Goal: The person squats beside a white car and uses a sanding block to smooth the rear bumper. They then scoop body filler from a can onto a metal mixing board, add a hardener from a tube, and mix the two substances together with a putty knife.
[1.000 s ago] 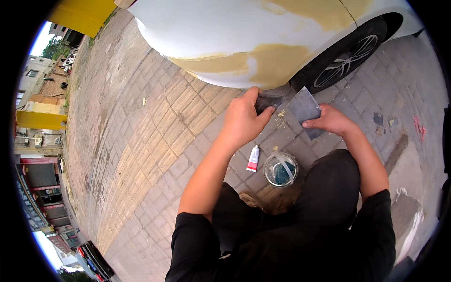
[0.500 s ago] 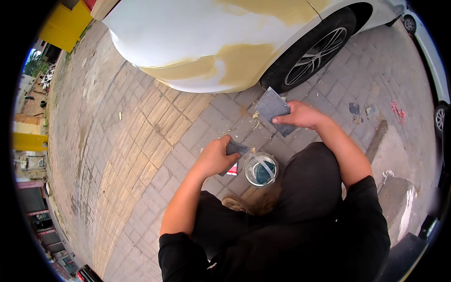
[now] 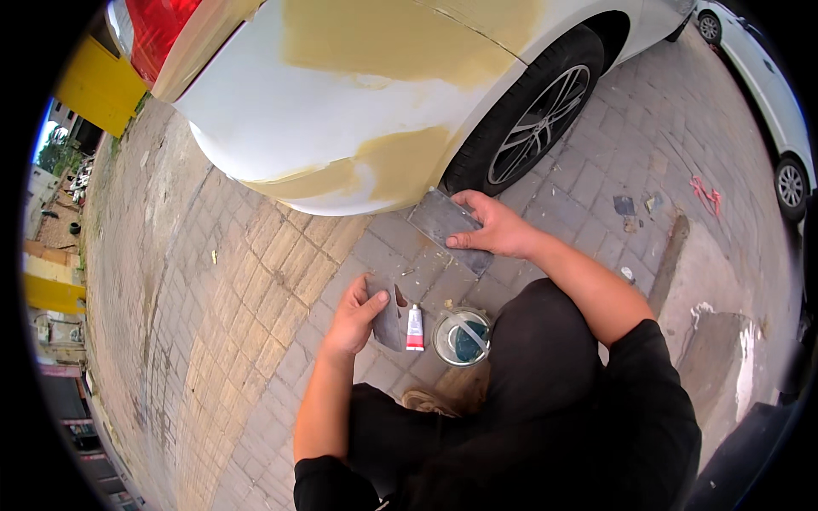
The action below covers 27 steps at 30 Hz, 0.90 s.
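Perhaps the nearest risk is a knock; the left hand is nearly closed, pinching a thin dark plate whose edge sits just beside the red-and-white tube, so a low sideways swing could tip the tube toward the round tin; the right hand, likewise nearly closed, grips a grey plate with its thumb on top, and a careless tilt could scrape the car or its tan patch, while a loose grip could drop the plate on the paving; most of the right fingers and both plates' undersides are hidden; I cannot tell whether the grey plate's corner touches the bumper; the reddish-brown spot by the dark plate and the tin's blue contents are unclear; the car is cut off above.
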{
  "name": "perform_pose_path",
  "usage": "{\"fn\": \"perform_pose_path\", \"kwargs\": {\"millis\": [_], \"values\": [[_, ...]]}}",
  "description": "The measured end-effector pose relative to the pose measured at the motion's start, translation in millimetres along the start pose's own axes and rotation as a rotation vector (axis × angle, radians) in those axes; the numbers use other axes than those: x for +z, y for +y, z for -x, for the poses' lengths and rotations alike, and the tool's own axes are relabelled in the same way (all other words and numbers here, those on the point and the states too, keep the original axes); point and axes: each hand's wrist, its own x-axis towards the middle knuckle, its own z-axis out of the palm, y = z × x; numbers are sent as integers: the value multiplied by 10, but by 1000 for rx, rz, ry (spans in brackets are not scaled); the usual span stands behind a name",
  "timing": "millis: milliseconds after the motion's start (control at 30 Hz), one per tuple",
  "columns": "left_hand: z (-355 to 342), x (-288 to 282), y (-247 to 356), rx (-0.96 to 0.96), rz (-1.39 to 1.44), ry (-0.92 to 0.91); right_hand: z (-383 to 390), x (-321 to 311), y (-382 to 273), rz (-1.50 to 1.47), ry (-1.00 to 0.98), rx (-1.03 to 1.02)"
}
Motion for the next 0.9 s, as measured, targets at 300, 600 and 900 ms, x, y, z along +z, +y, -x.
{"fn": "perform_pose_path", "kwargs": {"millis": [300,600,900], "values": [[15,470,12,186,320,-6,79,134,-62,90,-436,12],[47,667,26,193,397,-16,62,161,-306,136,-687,44],[-29,908,106,223,362,-68,74,61,77,170,-493,-98]]}}
